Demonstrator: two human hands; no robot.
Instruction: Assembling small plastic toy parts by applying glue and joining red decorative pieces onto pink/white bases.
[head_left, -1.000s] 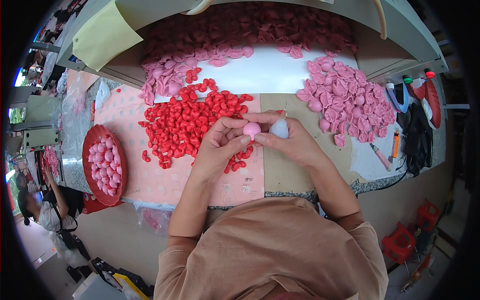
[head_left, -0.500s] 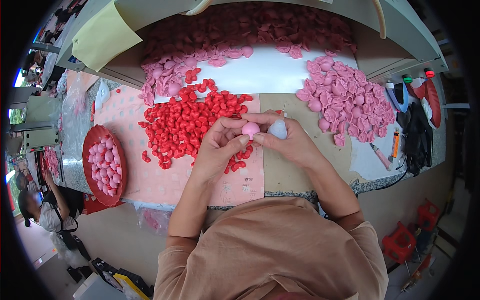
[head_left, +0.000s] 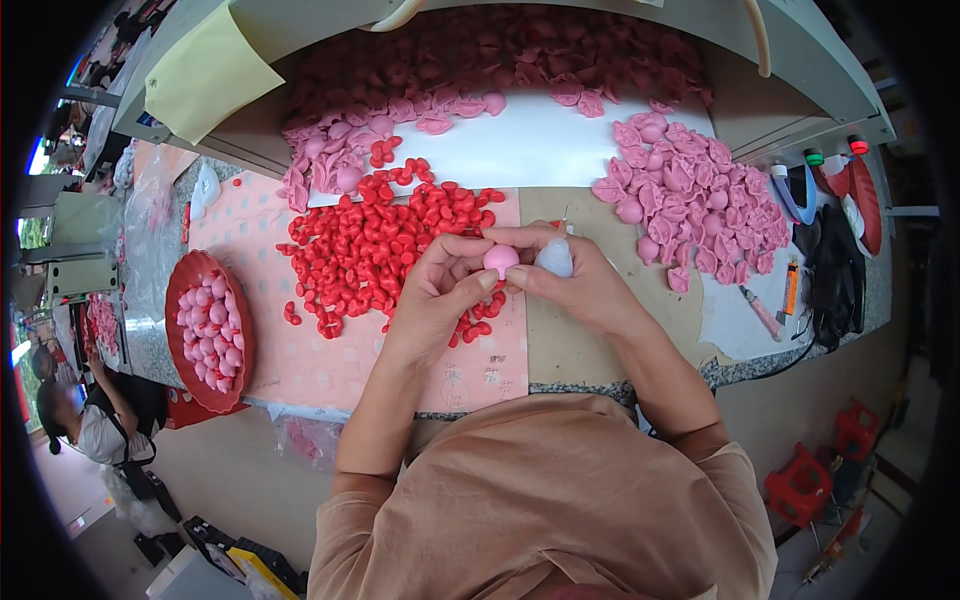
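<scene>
My left hand (head_left: 440,285) pinches a smooth pink rounded piece, like a small ball (head_left: 501,259), between thumb and fingers. From the other side my right hand (head_left: 597,293) grips the same ball with thumb and forefinger. A small translucent squeeze bottle (head_left: 555,258) with a thin tip is also tucked in my right hand. Just beyond and left of my hands spreads a heap of glossy red curved pieces (head_left: 370,240). A bit of red shows under the ball, but I cannot tell whether it is attached.
At left stands a red dish (head_left: 246,352) of pink-and-red pieces. Pink petal-like pieces (head_left: 690,190) lie heaped at right and inside the hooded box (head_left: 830,80) behind. A pink-handled knife (head_left: 765,314) lies at the right. Another person (head_left: 105,415) works at far left; red stools (head_left: 797,484) stand lower right.
</scene>
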